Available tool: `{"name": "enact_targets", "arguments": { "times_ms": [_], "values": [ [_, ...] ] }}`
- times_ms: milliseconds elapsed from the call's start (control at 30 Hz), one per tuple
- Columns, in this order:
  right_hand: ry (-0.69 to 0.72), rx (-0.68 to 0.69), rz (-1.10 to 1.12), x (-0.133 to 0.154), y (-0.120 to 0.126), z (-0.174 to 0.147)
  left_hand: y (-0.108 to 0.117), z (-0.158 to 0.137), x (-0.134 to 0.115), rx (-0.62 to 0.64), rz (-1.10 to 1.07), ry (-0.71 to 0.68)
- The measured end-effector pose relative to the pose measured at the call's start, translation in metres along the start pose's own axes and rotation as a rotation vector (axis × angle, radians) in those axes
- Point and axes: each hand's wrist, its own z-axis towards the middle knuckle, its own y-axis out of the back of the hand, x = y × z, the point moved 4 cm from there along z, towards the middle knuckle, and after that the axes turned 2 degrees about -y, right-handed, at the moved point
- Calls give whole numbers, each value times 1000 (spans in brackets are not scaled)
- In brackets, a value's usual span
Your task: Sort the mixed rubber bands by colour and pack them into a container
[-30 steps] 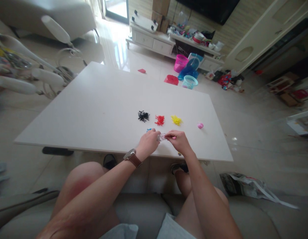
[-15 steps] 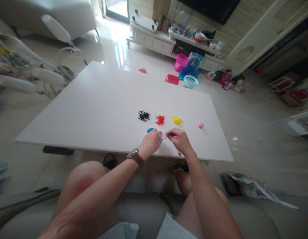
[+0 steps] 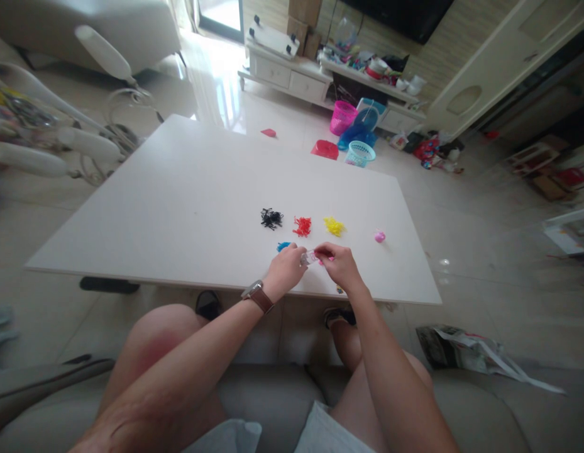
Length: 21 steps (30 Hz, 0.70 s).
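My left hand is closed around a small clear plastic container, held tilted low over the table's near side. At its right end, my right hand pinches with thumb and fingers; what is between the fingertips is too small to make out. Pink bits show beneath the right fingers. Just beyond my left hand is a blue pile, partly hidden by it. Farther back lie separate piles of small thin pieces, one black, one red and one yellow.
The white table spans the middle. A small pink item sits toward its right edge, and a tiny dark-and-yellow piece near the front edge. Baskets, one pink and one light blue, stand on the floor beyond.
Both hands stay at the container in almost the same pose. The whole view has shifted very slightly; the piles look unchanged.
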Motion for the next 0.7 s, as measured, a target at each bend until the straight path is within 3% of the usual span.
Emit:
{"name": "enact_targets", "arguments": {
  "times_ms": [700],
  "values": [
    [11,-73,10,4,2,1,-1,1,-2,10,-42,36]
  ]
}}
